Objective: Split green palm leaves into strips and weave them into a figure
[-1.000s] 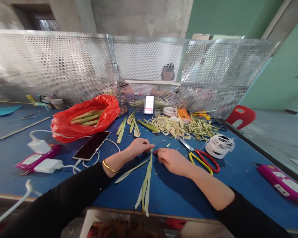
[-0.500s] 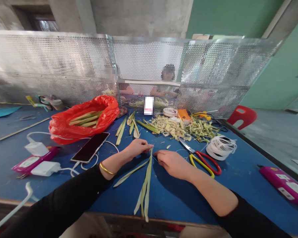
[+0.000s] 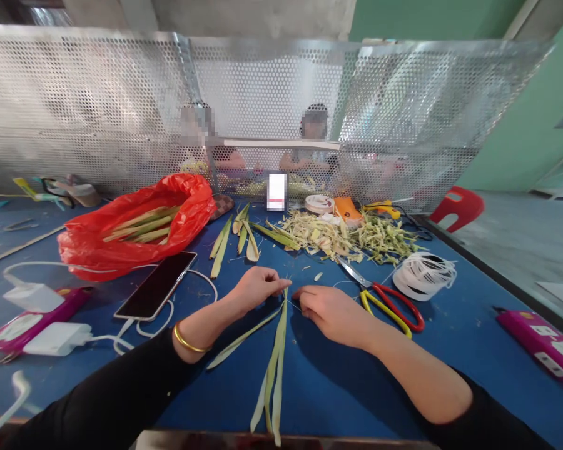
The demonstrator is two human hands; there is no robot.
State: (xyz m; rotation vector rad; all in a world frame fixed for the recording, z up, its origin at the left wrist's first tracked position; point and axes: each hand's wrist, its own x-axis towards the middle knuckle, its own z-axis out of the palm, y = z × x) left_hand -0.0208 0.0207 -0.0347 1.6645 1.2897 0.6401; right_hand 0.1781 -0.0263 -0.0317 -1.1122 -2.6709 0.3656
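My left hand (image 3: 258,289), with a gold bangle at the wrist, pinches the top ends of several long pale-green leaf strips (image 3: 278,369). They hang down over the table's front part, and one strip (image 3: 244,339) splays off to the left. Just right of the bundle, my right hand (image 3: 323,309) is closed, fingertips pinched on a thin pale thread (image 3: 296,305) that runs to the strips. The fingers partly hide the thread. Scissors (image 3: 385,306) with red and yellow handles lie beyond my right hand, beside a roll of white cord (image 3: 422,278).
On the blue table (image 3: 356,387) stands a red plastic bag (image 3: 136,262) of leaves. A phone (image 3: 157,287), chargers and purple power strips (image 3: 539,344) lie at the sides. Leaf scraps (image 3: 319,234) are heaped behind. A perforated metal screen (image 3: 272,81) closes the back, with people beyond.
The view has tilted down and drawn slightly closer. My left hand keeps its pinch on the leaf strips, and my right hand stays beside them, its fingers moved only slightly.
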